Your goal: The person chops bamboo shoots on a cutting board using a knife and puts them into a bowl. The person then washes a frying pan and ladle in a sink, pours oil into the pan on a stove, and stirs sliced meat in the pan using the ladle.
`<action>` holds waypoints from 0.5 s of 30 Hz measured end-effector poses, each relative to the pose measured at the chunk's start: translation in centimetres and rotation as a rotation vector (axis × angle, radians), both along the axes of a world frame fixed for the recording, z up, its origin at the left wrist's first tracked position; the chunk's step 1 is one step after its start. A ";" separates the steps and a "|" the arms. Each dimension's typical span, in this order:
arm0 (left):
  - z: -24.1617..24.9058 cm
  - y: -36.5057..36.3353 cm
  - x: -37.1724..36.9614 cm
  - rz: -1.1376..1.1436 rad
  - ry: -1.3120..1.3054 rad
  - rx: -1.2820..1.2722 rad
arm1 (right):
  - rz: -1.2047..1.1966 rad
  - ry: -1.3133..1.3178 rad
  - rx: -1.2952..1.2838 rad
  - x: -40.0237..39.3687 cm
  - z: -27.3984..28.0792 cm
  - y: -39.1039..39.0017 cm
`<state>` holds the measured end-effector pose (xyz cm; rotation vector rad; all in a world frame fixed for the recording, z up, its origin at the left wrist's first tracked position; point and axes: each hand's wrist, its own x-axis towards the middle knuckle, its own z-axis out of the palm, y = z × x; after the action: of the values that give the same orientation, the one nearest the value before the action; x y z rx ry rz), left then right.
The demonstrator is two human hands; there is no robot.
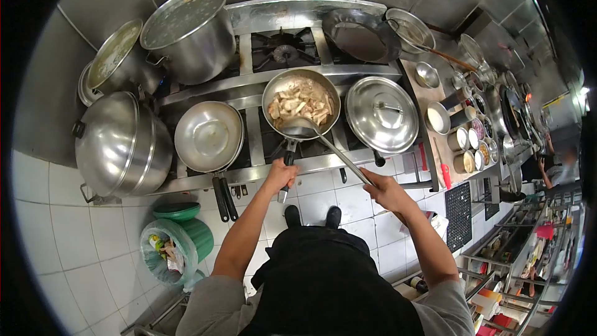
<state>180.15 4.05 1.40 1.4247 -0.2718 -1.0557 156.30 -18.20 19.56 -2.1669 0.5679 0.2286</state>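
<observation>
A frying pan point(334, 90) holding pale sliced pieces of food point(301, 102) in some liquid sits on the front of the stove. My left hand point(281, 175) is closed around its black handle. In my right hand point(387, 193) is the long metal handle of a ladle point(300, 127), gripped with the fingers wrapped round. The ladle's bowl rests at the pan's near edge, against the food. Left of the pan are stacked empty frying pans point(208, 137) with black handles. To its right lies a pan covered by a steel lid point(382, 114).
Big steel pots point(189, 37) and a domed steamer point(124, 143) stand at the left. A dark wok point(360, 36) is behind. The right counter holds several seasoning containers point(459, 139) and a red-handled knife point(445, 174). A green bin point(198, 239) stands below left; another person point(553, 168) is far right.
</observation>
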 end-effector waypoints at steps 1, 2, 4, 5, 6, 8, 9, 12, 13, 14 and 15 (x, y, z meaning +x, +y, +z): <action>0.4 -0.3 -0.1 -0.011 -0.033 0.054 | 0.067 -0.143 -0.084 0.3 -3.0 -0.9; 1.0 -0.3 -0.9 0.017 -0.048 0.089 | 0.057 -0.156 -0.130 0.8 -3.1 -1.0; 1.7 -0.5 -2.7 0.076 -0.083 0.157 | 0.043 -0.185 -0.224 2.8 -3.2 -0.7; -1.2 -0.2 -3.8 0.081 -0.147 0.086 | 0.061 -0.201 -0.249 3.1 -2.6 -0.3; -3.3 0.3 -4.6 0.086 -0.117 0.083 | 0.055 -0.205 -0.243 2.9 -1.9 -0.1; -4.8 0.6 -5.0 0.104 -0.061 0.068 | 0.053 -0.217 -0.239 2.2 -0.6 0.1; -4.9 0.7 -5.0 0.135 -0.055 0.051 | 0.057 -0.253 -0.233 1.5 -0.3 -0.1; -4.6 1.2 -3.5 0.067 -0.081 0.050 | -0.021 -0.050 -0.197 1.0 1.7 -0.7; -5.1 1.2 -3.1 0.047 -0.053 0.062 | 0.002 -0.208 -0.263 1.0 -0.5 -1.9; -5.0 1.2 -3.0 0.057 -0.032 0.077 | 0.050 -0.321 -0.400 1.5 -2.2 -2.8; -5.0 1.3 -3.0 0.067 -0.009 0.095 | 0.100 -0.433 -0.535 2.6 -3.6 -3.9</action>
<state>177.14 5.34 -3.62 1.5139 -0.1818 -1.0190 158.86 -22.08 15.91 -2.6542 0.2883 -0.3779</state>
